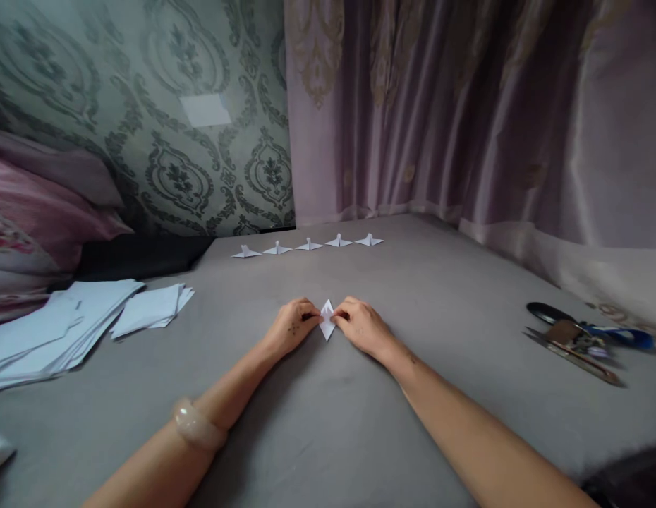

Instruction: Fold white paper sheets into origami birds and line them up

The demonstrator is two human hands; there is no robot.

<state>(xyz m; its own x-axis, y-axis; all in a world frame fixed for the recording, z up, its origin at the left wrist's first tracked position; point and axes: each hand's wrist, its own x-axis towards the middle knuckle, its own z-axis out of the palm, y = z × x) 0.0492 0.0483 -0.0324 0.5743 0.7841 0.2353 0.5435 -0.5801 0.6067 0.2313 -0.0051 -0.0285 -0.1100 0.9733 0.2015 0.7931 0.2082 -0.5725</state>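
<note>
A small white folded paper (pixel 327 327), diamond-shaped with a point towards me and one away, is between my two hands near the middle of the grey surface. My left hand (pixel 295 326) pinches its left corner between thumb and fingers. At its right corner, the thumb and fingers of my right hand (pixel 362 325) are closed in the same way. Beyond my hands, several white folded paper cranes (pixel 308 245) stand in a row with their wings spread.
To the left lie a stack of white sheets (pixel 58 331) and a pile of smaller paper squares (pixel 148 310). Scissors (pixel 574 353) and a blue-handled item (pixel 618 335) lie at the right. A patterned wall (pixel 195 169) and a purple curtain (pixel 412 127) bound the grey surface (pixel 328 423) at the back.
</note>
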